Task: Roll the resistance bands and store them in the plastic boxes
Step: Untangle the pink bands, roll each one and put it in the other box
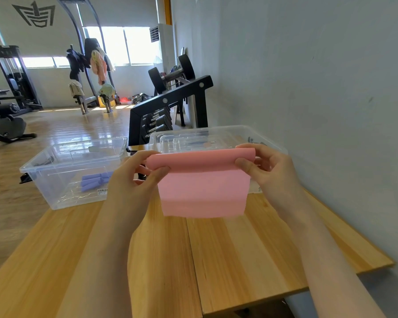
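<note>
Pink band (203,182) up in the air between both hands, and the roll is under way: its top edge is curled over into a soft tube while a broad flat flap hangs down toward the wooden table (216,260), so by my reckoning most of this one is yet to be wound. Over in the clear box on the left (55,187) there are purple rolls (94,181) lying on the bottom, which looks like earlier bands already stored, so part of the job reads as done. The box on the right (269,138), just behind the pink band and close to the wall, holds what seem to be clear lids or trays; whether any band sits in there I cannot tell. Now the grip: the left hand (133,180) pinches the left end of the curled edge, thumb in front and fingers tucked behind, closed firmly on the band. The right hand (269,171) does the same at the right end, thumb pressed on the front face, fingers wrapped round the back of the tube. Both hands are clamped on the rubber, neither one free, and the band hangs clear of the table without touching it. What is left, as I judge it: wind up the hanging flap, then drop the roll into a box.
</note>
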